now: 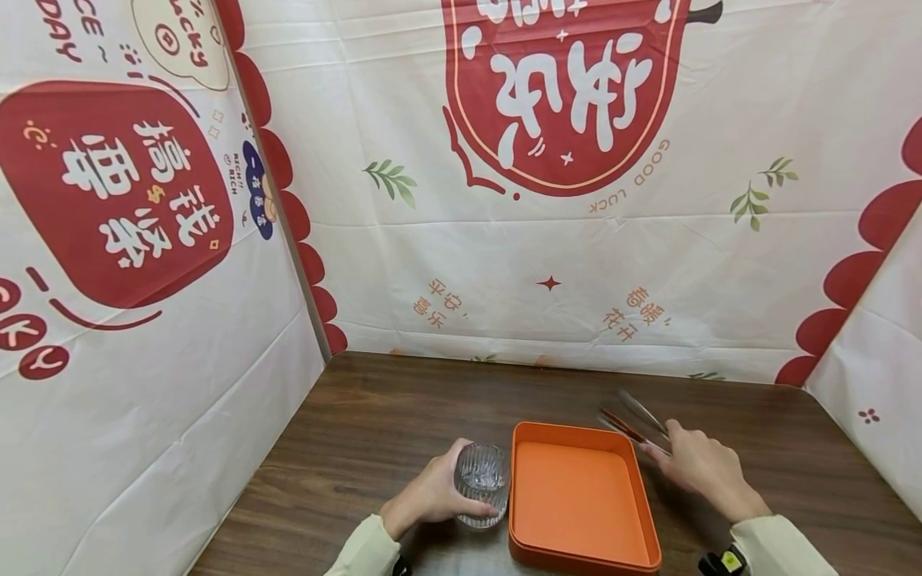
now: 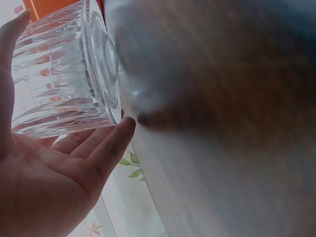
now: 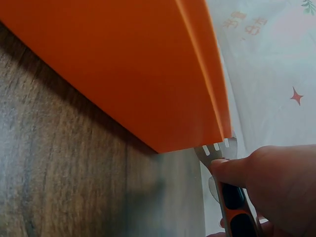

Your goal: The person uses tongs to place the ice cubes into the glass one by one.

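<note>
My left hand [image 1: 438, 484] grips a clear ribbed glass bowl [image 1: 481, 488], its fingers and thumb around the sides. In the left wrist view the bowl's thick base [image 2: 104, 64] shows close over the table, above the spread fingers. Beside the bowl stands a square orange box [image 1: 576, 500] without a lid, bare inside. To the box's right, my right hand [image 1: 702, 464] pinches a fork [image 3: 217, 153] near its tined end, the black and orange handle pointing away. A second slim metal utensil [image 1: 641, 410] angles out from the same hand; its kind is unclear.
The dark wood table [image 1: 403, 400] reaches back to a printed white cloth [image 1: 547, 248]. More white cloth [image 1: 144, 416] hangs along the left side and also at the right.
</note>
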`<state>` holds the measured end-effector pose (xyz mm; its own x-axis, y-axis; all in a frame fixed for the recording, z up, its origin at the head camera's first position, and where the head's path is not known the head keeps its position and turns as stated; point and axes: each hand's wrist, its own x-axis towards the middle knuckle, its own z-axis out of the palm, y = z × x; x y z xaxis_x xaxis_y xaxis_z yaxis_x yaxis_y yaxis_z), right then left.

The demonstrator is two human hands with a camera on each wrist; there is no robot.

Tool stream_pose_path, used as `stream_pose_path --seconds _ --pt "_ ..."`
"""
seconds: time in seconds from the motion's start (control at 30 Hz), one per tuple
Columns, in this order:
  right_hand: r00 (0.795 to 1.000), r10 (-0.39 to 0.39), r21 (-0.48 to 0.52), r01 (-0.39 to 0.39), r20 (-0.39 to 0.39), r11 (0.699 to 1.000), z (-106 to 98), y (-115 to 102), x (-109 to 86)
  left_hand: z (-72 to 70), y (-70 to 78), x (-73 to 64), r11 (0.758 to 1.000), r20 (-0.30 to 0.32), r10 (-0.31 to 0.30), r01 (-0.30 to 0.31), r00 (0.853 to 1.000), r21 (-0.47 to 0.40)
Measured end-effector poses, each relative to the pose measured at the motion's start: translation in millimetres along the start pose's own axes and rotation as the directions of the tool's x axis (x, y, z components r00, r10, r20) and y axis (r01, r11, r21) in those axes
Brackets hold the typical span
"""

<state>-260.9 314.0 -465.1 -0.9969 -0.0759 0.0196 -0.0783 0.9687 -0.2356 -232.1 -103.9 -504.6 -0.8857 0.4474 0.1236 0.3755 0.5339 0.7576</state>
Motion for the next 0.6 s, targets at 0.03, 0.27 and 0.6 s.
stream_pose_path --seconds 0.03,0.27,0.6 --pt "1.0 0.003 -0.001 -0.003 0.011 1.0 0.7 0.7 0.3 0.0 0.0 0.0 1.0 0.0 -0.002 0.002 1.0 -0.001" --pt "1.0 0.014 -0.015 -0.014 0.026 1.0 4.2 2.7 1.4 0.4 -0.3 0.2 1.0 0.0 -0.004 0.004 1.0 -0.01" --pt "0.999 0.014 -0.016 -0.013 0.048 1.0 5.3 4.3 1.7 0.4 -0.5 0.0 1.0 -0.002 -0.004 0.004 1.0 -0.001"
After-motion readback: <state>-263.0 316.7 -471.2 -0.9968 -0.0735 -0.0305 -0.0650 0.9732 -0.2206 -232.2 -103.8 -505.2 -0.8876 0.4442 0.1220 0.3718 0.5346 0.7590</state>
